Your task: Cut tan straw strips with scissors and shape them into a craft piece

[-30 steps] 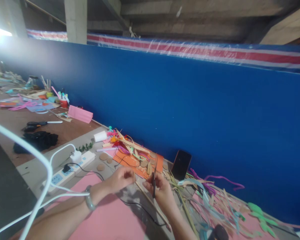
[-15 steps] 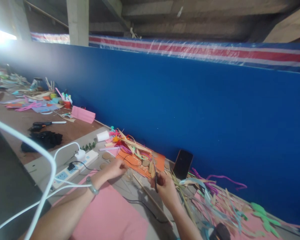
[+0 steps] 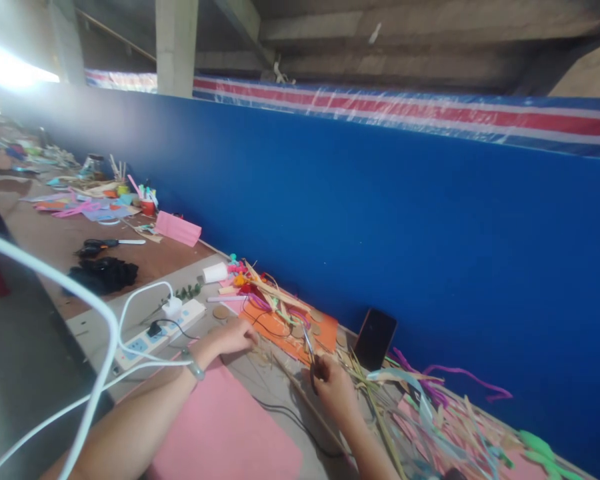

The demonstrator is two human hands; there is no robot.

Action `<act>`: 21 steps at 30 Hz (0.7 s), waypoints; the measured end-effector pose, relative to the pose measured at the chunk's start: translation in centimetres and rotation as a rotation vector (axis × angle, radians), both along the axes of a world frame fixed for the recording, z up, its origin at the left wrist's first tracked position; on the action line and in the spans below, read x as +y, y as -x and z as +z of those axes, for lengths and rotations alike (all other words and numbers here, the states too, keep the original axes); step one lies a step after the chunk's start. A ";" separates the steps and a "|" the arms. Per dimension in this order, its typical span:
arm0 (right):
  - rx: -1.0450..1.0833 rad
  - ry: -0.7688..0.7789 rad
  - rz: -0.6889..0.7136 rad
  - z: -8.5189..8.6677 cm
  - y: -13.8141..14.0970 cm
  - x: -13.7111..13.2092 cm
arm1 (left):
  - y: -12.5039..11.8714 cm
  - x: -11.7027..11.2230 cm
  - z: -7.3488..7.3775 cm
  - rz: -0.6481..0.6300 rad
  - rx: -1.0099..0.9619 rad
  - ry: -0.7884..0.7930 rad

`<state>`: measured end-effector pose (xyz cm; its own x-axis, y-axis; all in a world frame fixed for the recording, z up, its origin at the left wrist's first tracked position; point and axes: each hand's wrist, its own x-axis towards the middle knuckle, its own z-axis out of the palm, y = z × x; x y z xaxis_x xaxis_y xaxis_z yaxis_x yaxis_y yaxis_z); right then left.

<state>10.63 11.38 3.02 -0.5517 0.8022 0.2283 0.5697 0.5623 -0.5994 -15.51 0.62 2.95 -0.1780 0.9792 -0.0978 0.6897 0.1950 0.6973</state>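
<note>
My right hand [image 3: 334, 387] is closed round the dark handles of a pair of scissors [image 3: 308, 343], whose blades point up and away from me. They reach over the near edge of an orange sheet [image 3: 285, 337] strewn with pale scraps. To the left, my left hand [image 3: 237, 335] is closed in a pinch, a bracelet on its wrist. What its fingers hold, if anything, is too small to make out. Thin straw-coloured pieces [image 3: 267, 357] lie just beside those fingers. Under my left forearm and between the arms spreads a pink sheet [image 3: 225, 427].
A white power strip [image 3: 160, 333] with plugs and cables lies left of my left hand. A phone [image 3: 375, 339] leans against the blue partition [image 3: 380, 220]. Coloured strips and a green figure [image 3: 543, 450] cover the right side. Black cloth [image 3: 103, 275] lies farther left.
The whole view has shifted, so things appear farther right. My right hand with the scissors has moved little over the table, and my left hand stays pinched near the orange sheet.
</note>
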 end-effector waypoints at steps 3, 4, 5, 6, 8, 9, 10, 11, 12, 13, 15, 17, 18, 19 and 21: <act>-0.042 -0.019 -0.009 -0.2 0.0 0.1 | 0.5 0.4 -0.8 -0.016 0.006 -0.009; -0.054 -0.024 -0.012 -0.3 0.0 0.1 | 0.6 0.4 -1.0 -0.019 0.009 -0.011; -0.065 -0.030 -0.013 -0.4 0.0 0.1 | 0.6 0.5 -1.1 -0.022 0.013 -0.013; -0.074 -0.037 -0.014 -0.4 0.0 0.1 | 0.7 0.5 -1.2 -0.023 0.017 -0.013; -0.086 -0.049 -0.011 -0.5 -0.1 0.1 | 0.7 0.5 -1.3 -0.024 0.026 -0.010; -0.091 -0.052 -0.008 -0.5 -0.1 0.1 | 0.6 0.5 -1.3 -0.024 0.032 -0.009; -0.095 -0.056 -0.006 -0.5 -0.1 0.2 | 0.6 0.5 -1.3 -0.023 0.038 -0.007; -0.098 -0.060 -0.006 -0.5 -0.1 0.2 | 0.6 0.4 -1.2 -0.021 0.045 -0.007; -0.101 -0.063 -0.006 -0.6 -0.1 0.3 | 0.5 0.4 -1.2 -0.018 0.052 -0.008; -0.104 -0.068 -0.008 -0.6 -0.2 0.3 | 0.4 0.4 -1.1 -0.013 0.061 -0.010; -0.106 -0.077 -0.016 -0.6 -0.2 0.4 | 0.3 0.4 -1.1 -0.001 0.081 -0.017; -0.110 -0.084 -0.027 -0.6 -0.2 0.5 | 0.2 0.4 -0.9 0.015 0.102 -0.031; -0.112 -0.086 -0.033 -0.6 -0.2 0.5 | 0.1 0.3 -0.9 0.023 0.113 -0.040; -0.116 -0.087 -0.038 -0.6 -0.3 0.5 | 0.0 0.3 -0.8 0.031 0.123 -0.051; -0.124 -0.090 -0.049 -0.7 -0.3 0.5 | -0.2 0.3 -0.7 0.047 0.144 -0.077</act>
<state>10.92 11.91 2.36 -0.5409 0.8081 0.2333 0.6640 0.5805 -0.4712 -15.33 0.94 2.23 -0.2307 0.9730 0.0067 0.7748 0.1795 0.6062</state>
